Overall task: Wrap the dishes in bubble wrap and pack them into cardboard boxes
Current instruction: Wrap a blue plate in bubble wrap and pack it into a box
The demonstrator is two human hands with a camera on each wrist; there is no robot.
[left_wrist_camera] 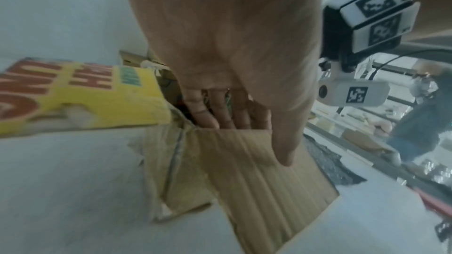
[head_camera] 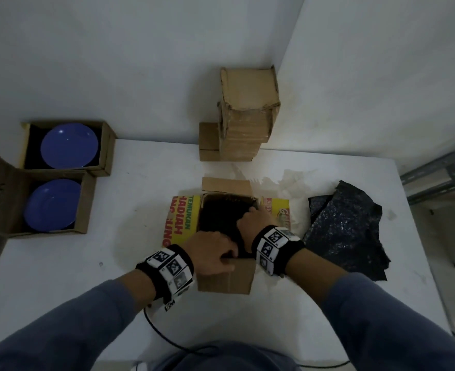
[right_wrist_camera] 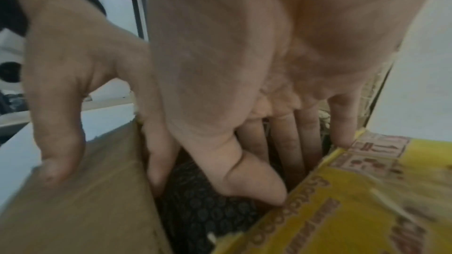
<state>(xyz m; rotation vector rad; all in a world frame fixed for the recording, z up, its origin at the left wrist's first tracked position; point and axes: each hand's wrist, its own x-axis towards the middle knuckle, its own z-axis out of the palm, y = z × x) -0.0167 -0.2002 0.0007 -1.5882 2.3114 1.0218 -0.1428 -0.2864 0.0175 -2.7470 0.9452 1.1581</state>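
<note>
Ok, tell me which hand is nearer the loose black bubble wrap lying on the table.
Right. The right hand reaches into the open box's right side, beside the loose bubble wrap; the left hand is at the box's near edge, farther away.

Both hands' fingertips are vanishing inside the open box (head_camera: 226, 279), so each grip is staying unclear. Black bubble wrap (right_wrist_camera: 208, 217) is hiding whatever dish it is covering.
</note>
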